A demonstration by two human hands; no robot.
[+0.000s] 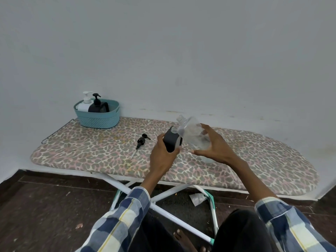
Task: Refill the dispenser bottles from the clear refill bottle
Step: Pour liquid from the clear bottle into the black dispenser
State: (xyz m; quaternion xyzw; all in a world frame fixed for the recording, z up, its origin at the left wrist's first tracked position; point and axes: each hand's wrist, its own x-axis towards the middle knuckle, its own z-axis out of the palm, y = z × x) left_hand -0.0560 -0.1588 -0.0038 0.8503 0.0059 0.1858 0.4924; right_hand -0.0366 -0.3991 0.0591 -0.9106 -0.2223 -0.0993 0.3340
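Fingers: your left hand (163, 153) has its fingers curled round the open dark dispenser bottle (171, 140), thumb to the front; your right hand (212, 144) grasps the clear refill bottle (192, 133) with fingers spread round its body.
Basket, far left: teal basket (97, 115) stands on the board's left end, against the wall. It holds a white dispenser bottle (84, 105) and a black dispenser bottle (97, 105), both with pumps fitted.
Pump, left of centre: one black pump head (141, 140) with its dip tube lies flat on the ironing board (91, 151), apart from your left hand.
Dark bottle, centre: held just above the board, tilted, neck open and facing up towards the refill bottle.
Refill bottle, right of centre: tilted, uncapped neck pointing up and left, beside the dark bottle's mouth and touching its shoulder. Liquid level cannot be told.
Step in hand: judged to be the pour into the open bottle; no stream is visible.
Next move: calls for you to bring the clear neck over the open mouth and tip further, holding the dark bottle steady.
Count: three dispenser bottles, one refill bottle, one loose pump, one basket.
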